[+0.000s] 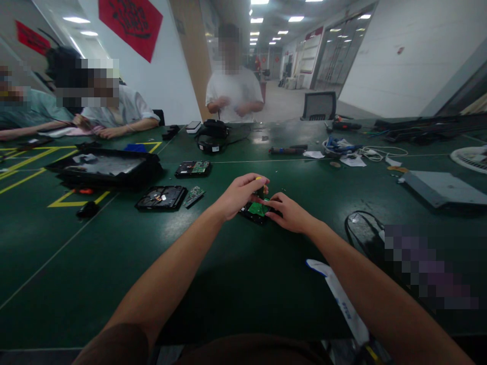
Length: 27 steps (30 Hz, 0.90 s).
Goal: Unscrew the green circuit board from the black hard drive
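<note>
A small hard drive with a green circuit board lies on the dark green table in front of me. My left hand is closed round a screwdriver with a yellow end, upright over the board; its tip is hidden. On the right side, my right hand grips the drive's edge, thumb low and index finger reaching over the board towards the screwdriver. Left of my hands are an opened hard drive, a loose circuit board and another drive with its board showing.
A black tray stands at the left. Towards the right lie a grey metal box, a black cable and a white strip under my right forearm. Farther back are tools and a bundle of wires. Several people are across the table.
</note>
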{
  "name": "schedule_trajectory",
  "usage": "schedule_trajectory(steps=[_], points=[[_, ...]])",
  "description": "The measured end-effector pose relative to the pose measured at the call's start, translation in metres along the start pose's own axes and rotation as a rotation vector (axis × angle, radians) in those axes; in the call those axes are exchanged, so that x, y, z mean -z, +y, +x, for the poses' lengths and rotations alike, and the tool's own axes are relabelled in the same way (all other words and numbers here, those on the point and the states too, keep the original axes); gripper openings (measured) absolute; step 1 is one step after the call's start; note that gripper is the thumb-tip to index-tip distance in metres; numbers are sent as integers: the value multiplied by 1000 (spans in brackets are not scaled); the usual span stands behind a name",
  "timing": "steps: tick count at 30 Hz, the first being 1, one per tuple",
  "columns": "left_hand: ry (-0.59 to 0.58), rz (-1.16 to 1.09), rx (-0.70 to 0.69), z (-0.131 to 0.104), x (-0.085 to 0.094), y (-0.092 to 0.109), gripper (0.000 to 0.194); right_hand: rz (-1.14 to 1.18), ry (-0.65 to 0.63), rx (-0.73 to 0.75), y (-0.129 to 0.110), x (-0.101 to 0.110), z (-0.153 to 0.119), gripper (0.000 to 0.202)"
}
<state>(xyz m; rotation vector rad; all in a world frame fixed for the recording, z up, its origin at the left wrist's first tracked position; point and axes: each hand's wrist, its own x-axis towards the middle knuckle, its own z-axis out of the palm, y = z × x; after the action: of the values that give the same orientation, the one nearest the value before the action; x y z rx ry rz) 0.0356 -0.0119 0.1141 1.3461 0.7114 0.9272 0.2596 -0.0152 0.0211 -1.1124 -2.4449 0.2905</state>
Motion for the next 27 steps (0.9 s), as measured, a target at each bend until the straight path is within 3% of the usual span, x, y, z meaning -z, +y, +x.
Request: schedule_trajectory(steps=[7,27], points=[[-30,-90,13,-1,2,1,16,7,6,10,-1,1,-1,44],[-24,-107,-28,1,5,0,19,-9,-4,-3,-2,3,0,42]])
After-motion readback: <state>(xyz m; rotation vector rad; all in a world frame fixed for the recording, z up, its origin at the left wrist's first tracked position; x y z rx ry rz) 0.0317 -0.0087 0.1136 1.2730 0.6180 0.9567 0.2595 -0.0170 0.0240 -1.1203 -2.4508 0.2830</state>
